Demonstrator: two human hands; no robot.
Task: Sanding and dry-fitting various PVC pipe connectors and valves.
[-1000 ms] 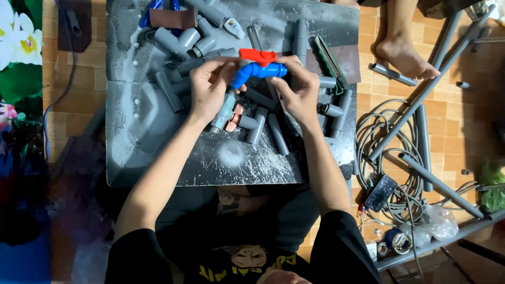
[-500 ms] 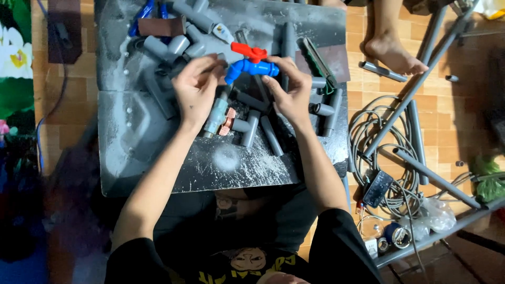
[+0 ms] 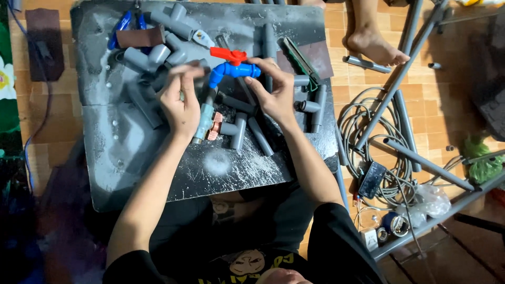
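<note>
Up Close: Two Hands Hold a Blue Tap

Both hands meet over a dark grey board [image 3: 131, 158] on the floor. The left hand [image 3: 181, 102] curls its fingers around a grey pipe piece with a small valve [image 3: 206, 118], holding it tight. The right hand [image 3: 276, 92] pinches the blue tap [image 3: 231, 70] at its spout end, with its fingers bent and closed on it. The tap has a red handle [image 3: 226, 53] on top and sits on the upper end of the grey pipe piece, above the middle of the board. Many loose grey pipe bits [image 3: 242, 126] lie on the board around the hands. A coil of grey cable [image 3: 368, 131] lies on the tiled floor to the right, near another person's bare foot [image 3: 373, 44].
</note>
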